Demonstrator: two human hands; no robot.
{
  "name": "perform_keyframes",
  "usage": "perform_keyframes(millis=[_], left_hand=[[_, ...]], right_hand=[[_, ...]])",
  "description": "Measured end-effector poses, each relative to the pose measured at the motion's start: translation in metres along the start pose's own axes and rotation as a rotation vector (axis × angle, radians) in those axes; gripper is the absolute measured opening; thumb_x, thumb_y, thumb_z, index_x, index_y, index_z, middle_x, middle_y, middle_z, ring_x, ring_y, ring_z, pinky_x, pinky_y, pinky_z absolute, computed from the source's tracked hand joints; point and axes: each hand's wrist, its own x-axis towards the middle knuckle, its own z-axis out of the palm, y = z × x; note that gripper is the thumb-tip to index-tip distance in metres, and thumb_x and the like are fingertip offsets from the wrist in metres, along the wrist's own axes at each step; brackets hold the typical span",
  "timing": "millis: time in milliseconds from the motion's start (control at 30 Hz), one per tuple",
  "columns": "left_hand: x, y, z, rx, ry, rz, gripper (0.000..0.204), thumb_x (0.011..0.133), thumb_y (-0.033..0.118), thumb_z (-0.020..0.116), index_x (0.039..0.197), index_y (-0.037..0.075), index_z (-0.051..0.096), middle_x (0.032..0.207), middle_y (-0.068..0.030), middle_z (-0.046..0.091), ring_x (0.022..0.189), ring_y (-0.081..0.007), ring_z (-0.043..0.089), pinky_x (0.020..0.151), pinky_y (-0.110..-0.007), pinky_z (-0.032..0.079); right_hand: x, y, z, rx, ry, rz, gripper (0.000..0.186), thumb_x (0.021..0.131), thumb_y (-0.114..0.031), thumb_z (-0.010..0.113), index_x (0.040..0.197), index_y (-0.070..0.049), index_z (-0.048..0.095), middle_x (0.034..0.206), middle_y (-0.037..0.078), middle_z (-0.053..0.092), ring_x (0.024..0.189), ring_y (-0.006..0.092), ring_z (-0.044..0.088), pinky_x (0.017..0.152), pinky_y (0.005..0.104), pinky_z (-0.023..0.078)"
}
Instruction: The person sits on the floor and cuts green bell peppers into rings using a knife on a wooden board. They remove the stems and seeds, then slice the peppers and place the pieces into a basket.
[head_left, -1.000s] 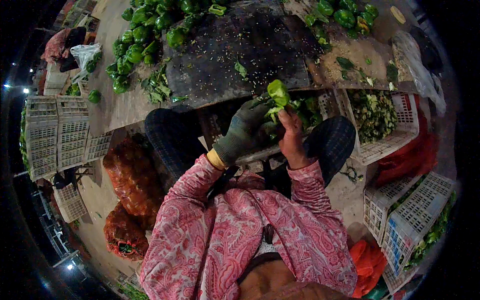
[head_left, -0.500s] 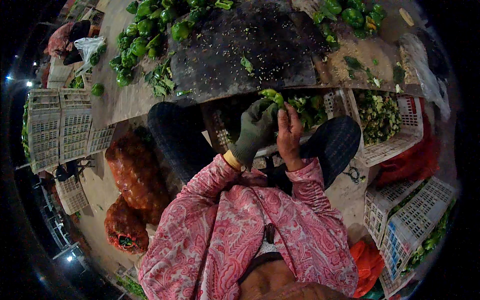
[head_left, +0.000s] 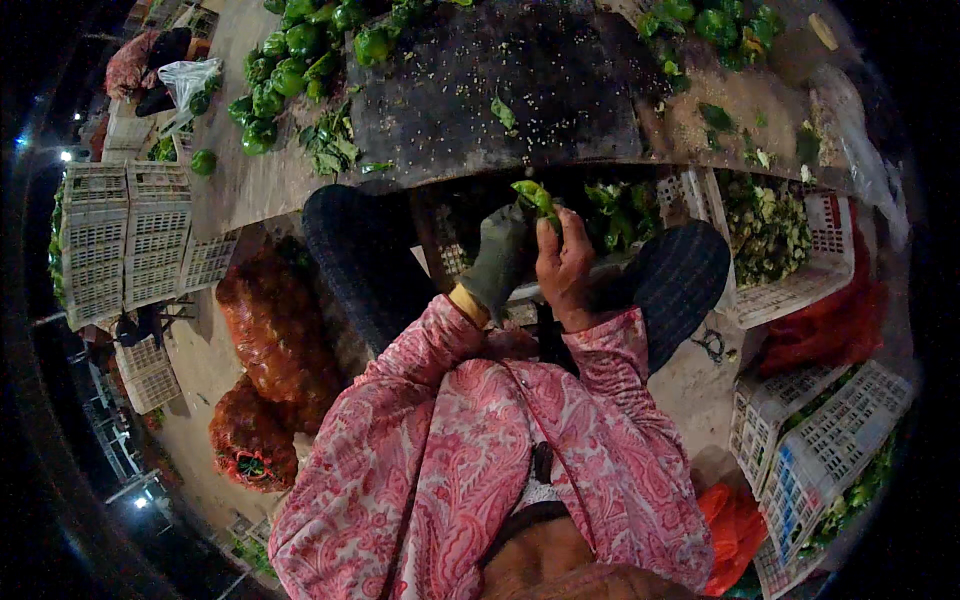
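A piece of green pepper (head_left: 537, 197) sticks up between my hands, just off the near edge of the table. My bare right hand (head_left: 566, 262) pinches its lower end between thumb and fingers. Close beside it, my left hand (head_left: 495, 255), in a grey-green glove, is curled closed with its fingertips near the pepper. What that glove holds, if anything, is hidden. Under the table edge, beyond my hands, lie more green peppers and leafy bits (head_left: 618, 215) in a dark crate.
Whole green peppers (head_left: 290, 70) are heaped at the table's far left, others (head_left: 715, 25) at far right. A dark board (head_left: 480, 90) carries scattered seeds. A crate of trimmings (head_left: 765, 235) stands right; orange net sacks (head_left: 280, 330) and stacked crates (head_left: 125, 235) left. A person (head_left: 145, 70) is farther off.
Both hands have shifted slightly left with the pepper piece. The gloved hand has drawn a little away from the right one. The whole view has tilted a bit.
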Motion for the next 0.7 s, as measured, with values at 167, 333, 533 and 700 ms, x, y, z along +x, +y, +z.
perform_keyframes(millis=[167, 333, 533, 700], left_hand=[[-0.004, 0.048, 0.007, -0.395, 0.041, -0.200, 0.027, 0.094, 0.018, 0.059, 0.116, 0.003, 0.060, 0.106, -0.0063, 0.067, 0.089, -0.0198, 0.065, 0.077, -0.030, 0.052], [-0.007, 0.079, 0.006, 0.015, 0.149, 0.163, 0.032, 0.093, 0.015, 0.060, 0.122, 0.001, 0.057, 0.097, 0.0005, 0.061, 0.086, -0.0079, 0.054, 0.077, -0.026, 0.048], [0.019, 0.101, -0.008, 0.327, -0.358, 0.207, 0.049, 0.086, 0.009, 0.067, 0.132, 0.003, 0.051, 0.133, -0.0131, 0.053, 0.120, -0.0253, 0.052, 0.099, -0.037, 0.044], [0.156, 0.171, -0.143, 1.025, 0.341, 0.465, 0.063, 0.084, 0.037, 0.068, 0.135, 0.006, 0.047, 0.127, -0.0171, 0.056, 0.114, -0.0310, 0.057, 0.090, -0.042, 0.050]], right_hand=[[-0.006, 0.008, -0.009, 0.223, -0.135, 0.464, 0.036, 0.095, -0.026, 0.058, 0.121, -0.001, 0.057, 0.106, 0.015, 0.065, 0.089, 0.0296, 0.064, 0.077, 0.0385, 0.049], [-0.010, 0.055, -0.001, 0.453, -0.170, 0.598, 0.040, 0.096, -0.026, 0.056, 0.131, -0.008, 0.052, 0.127, 0.011, 0.057, 0.097, 0.0257, 0.064, 0.085, 0.0401, 0.052], [0.016, 0.050, -0.057, 1.473, -0.168, 0.992, 0.039, 0.095, -0.027, 0.058, 0.124, -0.001, 0.053, 0.107, 0.009, 0.063, 0.082, 0.0176, 0.062, 0.063, 0.0259, 0.052], [0.087, 0.041, -0.213, 1.808, 0.602, 0.542, 0.073, 0.095, -0.029, 0.058, 0.142, 0.013, 0.021, 0.147, 0.029, 0.029, 0.124, 0.0347, 0.049, 0.075, 0.0325, 0.056]])
